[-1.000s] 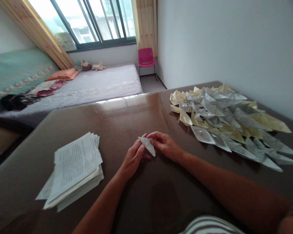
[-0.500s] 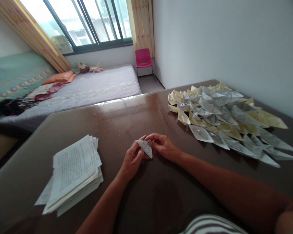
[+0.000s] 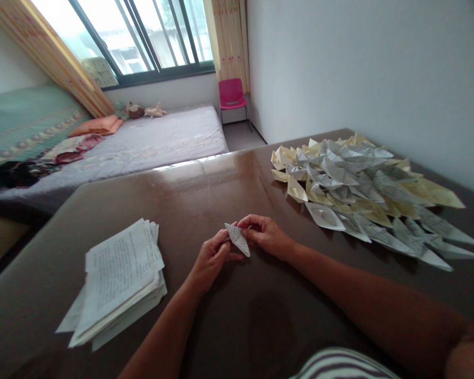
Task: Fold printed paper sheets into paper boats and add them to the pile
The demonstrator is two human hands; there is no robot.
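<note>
A small folded piece of printed paper (image 3: 238, 239) is pinched between both hands just above the dark brown table (image 3: 205, 184). My left hand (image 3: 209, 259) grips its lower left side with closed fingers. My right hand (image 3: 266, 235) pinches its upper right edge. A stack of printed sheets (image 3: 118, 276) lies on the table to the left of my hands. A large heap of folded paper boats (image 3: 363, 189), white and pale yellow, covers the table's right side.
Beyond the table's far edge stands a bed (image 3: 142, 142) with pillows and soft toys. A pink chair (image 3: 231, 95) stands by the curtain under the window (image 3: 134, 37). A white wall (image 3: 359, 68) borders the table on the right.
The folded paper has turned slightly between my fingers, and its point now sits a little more to the right. Both hands stay in the same place.
</note>
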